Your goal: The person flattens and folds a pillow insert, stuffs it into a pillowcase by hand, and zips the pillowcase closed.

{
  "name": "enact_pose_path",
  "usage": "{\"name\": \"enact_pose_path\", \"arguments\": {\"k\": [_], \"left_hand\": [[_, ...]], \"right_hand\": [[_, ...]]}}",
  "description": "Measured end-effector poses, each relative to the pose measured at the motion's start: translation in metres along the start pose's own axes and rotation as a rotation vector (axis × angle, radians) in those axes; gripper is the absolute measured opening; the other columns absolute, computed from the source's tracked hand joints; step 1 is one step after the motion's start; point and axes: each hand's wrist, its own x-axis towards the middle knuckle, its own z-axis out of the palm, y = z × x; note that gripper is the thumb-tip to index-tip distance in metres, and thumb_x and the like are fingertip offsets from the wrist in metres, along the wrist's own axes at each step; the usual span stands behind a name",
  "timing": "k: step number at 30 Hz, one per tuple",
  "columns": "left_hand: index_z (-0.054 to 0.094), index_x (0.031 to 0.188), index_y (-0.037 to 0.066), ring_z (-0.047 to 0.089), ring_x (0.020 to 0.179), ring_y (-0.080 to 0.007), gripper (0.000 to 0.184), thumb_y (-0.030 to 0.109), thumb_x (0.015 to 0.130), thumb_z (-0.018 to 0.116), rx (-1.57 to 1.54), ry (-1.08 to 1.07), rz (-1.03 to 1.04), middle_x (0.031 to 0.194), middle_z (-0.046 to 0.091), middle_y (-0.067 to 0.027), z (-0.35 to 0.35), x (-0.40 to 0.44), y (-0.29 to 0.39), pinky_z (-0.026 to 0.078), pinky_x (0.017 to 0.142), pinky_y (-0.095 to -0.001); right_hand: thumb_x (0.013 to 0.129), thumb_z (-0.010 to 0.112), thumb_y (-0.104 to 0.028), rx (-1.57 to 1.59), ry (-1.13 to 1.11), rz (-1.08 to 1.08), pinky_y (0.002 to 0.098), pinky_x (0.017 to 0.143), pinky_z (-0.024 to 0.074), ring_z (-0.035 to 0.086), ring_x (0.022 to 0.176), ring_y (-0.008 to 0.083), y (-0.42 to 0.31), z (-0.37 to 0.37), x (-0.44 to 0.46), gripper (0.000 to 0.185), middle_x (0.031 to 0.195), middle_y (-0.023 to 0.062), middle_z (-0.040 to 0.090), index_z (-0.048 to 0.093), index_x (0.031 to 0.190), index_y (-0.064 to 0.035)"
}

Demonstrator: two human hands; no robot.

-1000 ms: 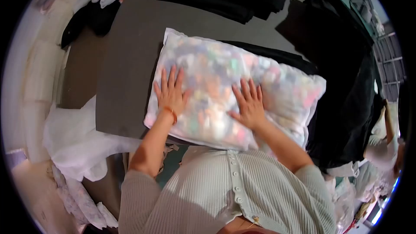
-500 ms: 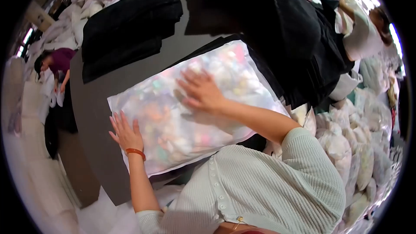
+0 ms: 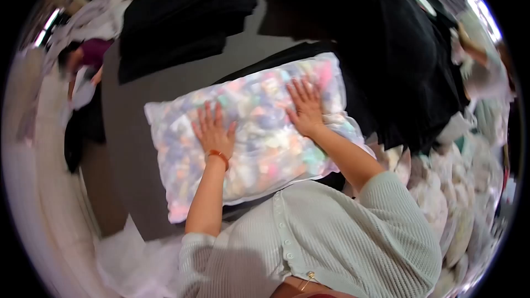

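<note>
Multicoloured pillow (image 3: 259, 132) lies on tabletop (image 3: 130, 121), at the person's (image 3: 320, 232) 12 o'clock. Left hand (image 3: 214, 132) flat at its 9, right hand (image 3: 305, 107) at its 2, fingers apart on both. I see black cloth stack (image 3: 182, 25) at 11.

The left hand (image 3: 215, 135) has moved inward on the pillow (image 3: 259, 132). The right hand (image 3: 305, 109) has shifted toward the far right corner.
</note>
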Motion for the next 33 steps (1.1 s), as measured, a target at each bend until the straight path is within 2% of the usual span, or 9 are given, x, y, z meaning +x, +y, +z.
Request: {"name": "enact_pose_path", "arguments": {"k": [7,11,17,21,22,24,26,29,33], "left_hand": [[0.027,0.151,0.019,0.015,0.147,-0.0293,0.072,0.042,0.090,0.057,-0.230,-0.154,0.079,0.158,0.022,-0.0079,-0.068,-0.065,-0.017,0.008,0.117,-0.0538],[0.032,0.149,0.018,0.016,0.147,-0.0289,0.080,0.040,0.081,0.069,-0.227,-0.368,0.159,0.158,0.023,-0.0088,-0.119,-0.142,-0.039,0.010,0.117,-0.0541],[0.036,0.146,0.025,0.016,0.146,-0.0333,0.094,0.028,0.065,0.082,0.125,-0.167,0.130,0.157,0.022,-0.0101,-0.087,-0.230,-0.104,0.011,0.115,-0.0603],[0.041,0.141,0.024,0.018,0.144,-0.0370,0.096,0.013,0.055,0.083,0.092,0.033,0.077,0.154,0.026,-0.0105,-0.072,-0.217,-0.114,0.018,0.113,-0.0617],[0.049,0.136,0.024,0.037,0.136,-0.0318,0.067,0.011,0.074,0.069,0.182,0.136,0.132,0.144,0.043,-0.0087,-0.072,-0.208,-0.117,0.031,0.106,-0.0568],[0.054,0.130,0.021,0.045,0.130,-0.0302,0.055,0.011,0.078,0.064,0.156,0.234,0.189,0.137,0.050,-0.0082,-0.080,-0.193,-0.111,0.036,0.101,-0.0528],[0.067,0.112,0.014,0.060,0.109,-0.0244,0.031,0.014,0.082,0.056,0.158,0.402,0.303,0.115,0.064,-0.0053,-0.095,-0.176,-0.101,0.045,0.083,-0.0404],[0.068,0.105,0.011,0.060,0.100,-0.0234,0.027,0.013,0.081,0.057,0.106,0.316,0.322,0.108,0.066,-0.0049,-0.097,-0.161,-0.090,0.045,0.074,-0.0378],[0.070,0.098,0.010,0.060,0.092,-0.0240,0.024,0.015,0.076,0.064,0.087,0.001,0.338,0.098,0.066,-0.0035,-0.116,-0.148,-0.077,0.046,0.074,-0.0382]], "right_hand": [[0.090,0.056,-0.036,0.035,-0.105,0.034,0.0542,0.113,0.0139,0.033,0.137,0.0296,-0.001,-0.044,0.028,0.053,0.144,0.0105,0.043,0.048,0.136,-0.0124],[0.090,0.058,-0.035,0.198,0.085,-0.270,0.0536,0.109,0.0235,0.042,0.129,0.0331,-0.069,-0.072,0.116,0.048,0.138,0.0165,0.048,0.052,0.132,-0.0131],[0.085,0.059,-0.056,0.042,-0.408,-0.422,0.0455,0.111,0.0282,0.038,0.135,0.0373,-0.210,0.019,0.192,0.074,0.146,0.0217,0.039,0.036,0.147,-0.0241],[0.082,0.064,-0.047,0.172,-0.691,-0.405,0.0448,0.105,0.0351,0.045,0.128,0.0377,-0.253,0.053,0.181,0.068,0.136,0.0235,0.048,0.039,0.143,-0.0269],[0.080,0.066,-0.041,0.153,-0.672,-0.466,0.0452,0.101,0.0377,0.048,0.123,0.0375,-0.260,0.046,0.178,0.063,0.128,0.0224,0.053,0.042,0.138,-0.0268],[0.074,0.069,-0.027,0.174,-0.487,-0.563,0.0448,0.087,0.0425,0.055,0.108,0.0362,-0.258,0.042,0.158,0.047,0.107,0.0169,0.059,0.053,0.118,-0.0229],[0.075,0.069,-0.030,0.131,-0.475,-0.590,0.0455,0.087,0.0421,0.054,0.107,0.0363,-0.257,0.028,0.126,0.041,0.107,0.0176,0.059,0.056,0.113,-0.0220],[0.078,0.066,-0.041,0.157,-0.502,-0.606,0.0480,0.090,0.0402,0.052,0.109,0.0384,-0.255,-0.008,0.092,0.031,0.108,0.0210,0.057,0.064,0.098,-0.0178],[0.072,0.069,-0.059,0.184,-0.481,-0.702,0.0518,0.110,0.0259,0.039,0.125,0.0468,-0.240,-0.032,0.062,0.062,0.124,0.0305,0.046,0.062,0.113,-0.0138]]}}
